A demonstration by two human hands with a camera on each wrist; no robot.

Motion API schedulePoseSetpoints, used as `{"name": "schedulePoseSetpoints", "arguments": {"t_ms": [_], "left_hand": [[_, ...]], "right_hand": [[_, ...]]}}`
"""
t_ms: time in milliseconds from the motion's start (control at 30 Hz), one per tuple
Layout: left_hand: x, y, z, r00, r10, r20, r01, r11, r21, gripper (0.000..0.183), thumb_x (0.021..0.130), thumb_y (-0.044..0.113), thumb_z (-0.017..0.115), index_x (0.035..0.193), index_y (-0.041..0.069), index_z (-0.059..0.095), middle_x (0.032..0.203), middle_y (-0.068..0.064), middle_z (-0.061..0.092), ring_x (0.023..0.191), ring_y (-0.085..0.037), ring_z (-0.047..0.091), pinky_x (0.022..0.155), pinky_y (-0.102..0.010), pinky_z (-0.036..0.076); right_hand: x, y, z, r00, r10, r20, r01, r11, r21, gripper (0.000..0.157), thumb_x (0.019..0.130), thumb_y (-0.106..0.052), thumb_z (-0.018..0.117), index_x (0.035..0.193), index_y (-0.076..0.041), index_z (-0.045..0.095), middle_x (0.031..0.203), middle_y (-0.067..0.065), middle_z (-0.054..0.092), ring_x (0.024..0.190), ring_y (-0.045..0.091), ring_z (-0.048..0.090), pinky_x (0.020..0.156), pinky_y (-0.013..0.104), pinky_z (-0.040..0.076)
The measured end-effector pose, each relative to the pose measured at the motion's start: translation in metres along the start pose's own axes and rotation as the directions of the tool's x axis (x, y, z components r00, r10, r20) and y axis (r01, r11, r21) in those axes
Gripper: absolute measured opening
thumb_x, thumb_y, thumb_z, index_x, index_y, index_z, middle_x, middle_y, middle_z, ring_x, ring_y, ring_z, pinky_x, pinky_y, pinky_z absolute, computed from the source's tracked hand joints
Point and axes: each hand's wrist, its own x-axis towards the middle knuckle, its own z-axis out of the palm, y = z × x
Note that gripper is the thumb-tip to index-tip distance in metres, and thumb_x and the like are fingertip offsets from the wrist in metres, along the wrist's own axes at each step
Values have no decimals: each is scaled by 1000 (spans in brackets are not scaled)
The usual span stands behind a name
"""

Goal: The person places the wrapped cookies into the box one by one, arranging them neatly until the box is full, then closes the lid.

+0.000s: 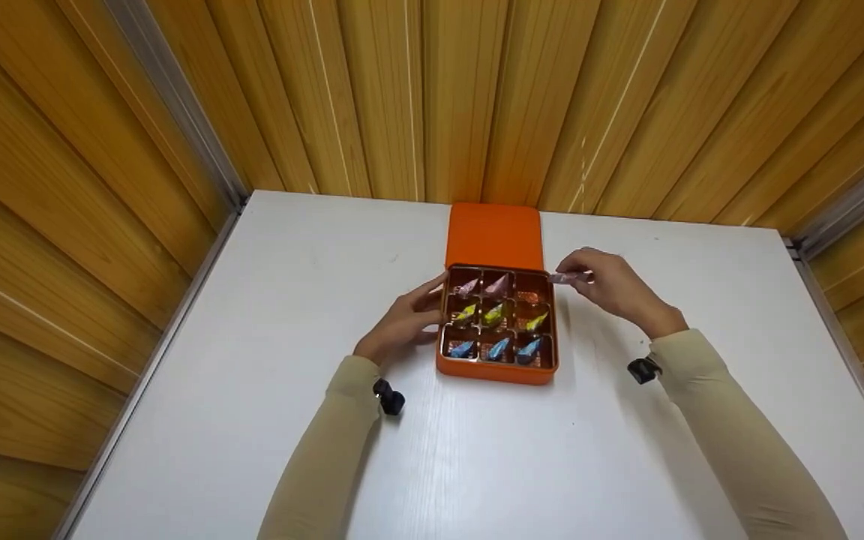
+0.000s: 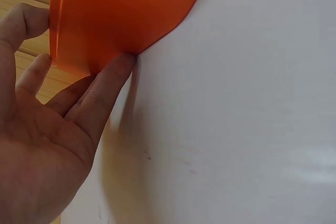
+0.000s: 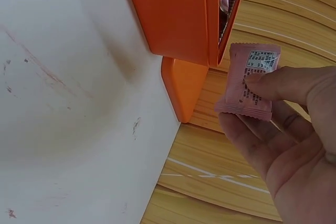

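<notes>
An open orange tin box (image 1: 496,372) with a divided tray stands on the table. Pink packets (image 1: 499,285) lie in two far-row compartments, yellow ones (image 1: 493,314) in the middle row and blue ones (image 1: 499,349) in the near row. The fingers of my left hand (image 1: 407,319) touch the box's left side, fairly straight in the left wrist view. Beyond the far right corner, my right hand (image 1: 616,285) pinches a small pink wrapped packet (image 3: 251,82) between thumb and fingers. Printed text shows on its wrapper. The packet is above the table, apart from the box.
The box's orange lid (image 1: 495,234) lies folded back behind it, close to the wood-panelled wall (image 1: 462,97). All of this is on a white table (image 1: 267,315) with panelled walls at left and right. A small black device sits at each wrist.
</notes>
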Motion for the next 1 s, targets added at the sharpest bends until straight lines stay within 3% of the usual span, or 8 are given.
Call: {"name": "schedulePoseSetpoints", "arguments": {"t_ms": [400, 1000], "left_hand": [[-1, 2, -1, 1000, 8, 3, -8, 1000, -11, 77, 102, 9, 69, 167, 36, 36, 162, -9, 47, 133, -26, 59, 94, -45, 60], [0, 1, -2, 1000, -10, -3, 10, 1000, -15, 82, 97, 5, 68, 166, 37, 37, 163, -8, 47, 134, -26, 59, 97, -48, 59]], "right_hand": [[12, -7, 5, 997, -61, 46, 62, 998, -4, 19, 94, 12, 72, 110, 1, 73, 107, 14, 73, 96, 31, 68, 87, 53, 60], [23, -18, 12, 990, -35, 136, 37, 999, -12, 20, 98, 9, 69, 111, -4, 74, 107, 10, 72, 98, 29, 67, 91, 51, 57]]}}
